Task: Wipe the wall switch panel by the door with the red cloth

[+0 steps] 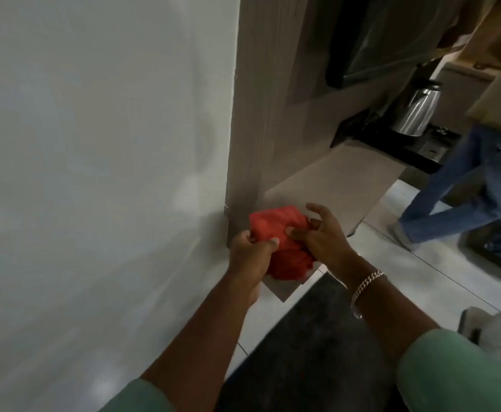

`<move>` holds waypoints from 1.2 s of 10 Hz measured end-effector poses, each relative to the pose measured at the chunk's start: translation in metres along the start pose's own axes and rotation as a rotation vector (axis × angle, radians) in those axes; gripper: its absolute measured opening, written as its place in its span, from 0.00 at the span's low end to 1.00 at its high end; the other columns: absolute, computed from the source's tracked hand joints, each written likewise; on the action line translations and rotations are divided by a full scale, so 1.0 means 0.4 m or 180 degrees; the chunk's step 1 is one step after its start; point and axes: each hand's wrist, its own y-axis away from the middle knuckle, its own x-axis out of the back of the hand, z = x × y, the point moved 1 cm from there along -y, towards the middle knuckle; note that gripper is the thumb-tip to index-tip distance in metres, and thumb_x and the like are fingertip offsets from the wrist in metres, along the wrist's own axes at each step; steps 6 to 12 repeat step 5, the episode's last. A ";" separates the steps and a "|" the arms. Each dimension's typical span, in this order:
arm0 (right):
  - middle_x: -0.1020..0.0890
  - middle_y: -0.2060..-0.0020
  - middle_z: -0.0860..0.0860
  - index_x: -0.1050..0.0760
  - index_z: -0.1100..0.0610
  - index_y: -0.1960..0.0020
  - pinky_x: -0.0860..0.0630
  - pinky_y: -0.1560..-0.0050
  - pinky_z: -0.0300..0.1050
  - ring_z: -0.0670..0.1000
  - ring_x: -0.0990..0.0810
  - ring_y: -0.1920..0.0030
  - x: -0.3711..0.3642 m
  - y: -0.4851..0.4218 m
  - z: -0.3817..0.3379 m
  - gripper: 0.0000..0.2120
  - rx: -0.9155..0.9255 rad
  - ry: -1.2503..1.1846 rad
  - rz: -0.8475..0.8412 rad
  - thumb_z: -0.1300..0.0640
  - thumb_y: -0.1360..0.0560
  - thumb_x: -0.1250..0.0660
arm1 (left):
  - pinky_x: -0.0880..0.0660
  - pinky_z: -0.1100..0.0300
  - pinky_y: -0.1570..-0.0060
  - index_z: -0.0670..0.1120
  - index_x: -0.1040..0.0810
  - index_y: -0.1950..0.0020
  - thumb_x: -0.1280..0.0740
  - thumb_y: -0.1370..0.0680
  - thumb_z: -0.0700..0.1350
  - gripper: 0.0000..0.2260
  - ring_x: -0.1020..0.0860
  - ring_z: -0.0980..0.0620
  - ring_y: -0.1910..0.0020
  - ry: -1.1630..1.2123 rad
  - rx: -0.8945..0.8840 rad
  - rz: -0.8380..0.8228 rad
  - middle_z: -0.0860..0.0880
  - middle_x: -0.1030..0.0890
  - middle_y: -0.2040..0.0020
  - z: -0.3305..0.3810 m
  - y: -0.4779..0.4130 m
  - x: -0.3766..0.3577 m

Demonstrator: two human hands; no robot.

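A bunched red cloth [276, 233] is held in front of me at about waist height, low in the view. My left hand [250, 254] grips its left edge, thumb on top. My right hand [323, 236] pinches its right side, with a chain bracelet on that wrist. The cloth hangs in folds below both hands. No wall switch panel is in view. A plain white wall [94, 144] fills the left half of the view, meeting a wood-grain panel [261, 114].
A wooden shelf [347, 179] juts out from the wood-grain panel at the right. A steel kettle [415, 111] stands on a dark tray behind it. Another person's legs in blue jeans [463, 188] stand on the tiled floor at right. A dark mat [317, 337] lies below my arms.
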 end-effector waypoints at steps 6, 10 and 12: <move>0.26 0.32 0.52 0.28 0.51 0.32 0.31 0.33 0.54 0.57 0.28 0.32 -0.122 -0.028 -0.014 0.23 0.1901 0.2546 0.0756 0.42 0.24 0.35 | 0.28 0.61 0.43 0.44 0.24 0.33 0.36 0.23 0.36 0.18 0.23 0.52 0.41 -0.1780 -0.1366 0.0436 0.47 0.20 0.35 0.133 0.029 0.211; 0.26 0.32 0.52 0.28 0.51 0.32 0.31 0.33 0.54 0.57 0.28 0.32 -0.122 -0.028 -0.014 0.23 0.1901 0.2546 0.0756 0.42 0.24 0.35 | 0.28 0.61 0.43 0.44 0.24 0.33 0.36 0.23 0.36 0.18 0.23 0.52 0.41 -0.1780 -0.1366 0.0436 0.47 0.20 0.35 0.133 0.029 0.211; 0.26 0.32 0.52 0.28 0.51 0.32 0.31 0.33 0.54 0.57 0.28 0.32 -0.122 -0.028 -0.014 0.23 0.1901 0.2546 0.0756 0.42 0.24 0.35 | 0.28 0.61 0.43 0.44 0.24 0.33 0.36 0.23 0.36 0.18 0.23 0.52 0.41 -0.1780 -0.1366 0.0436 0.47 0.20 0.35 0.133 0.029 0.211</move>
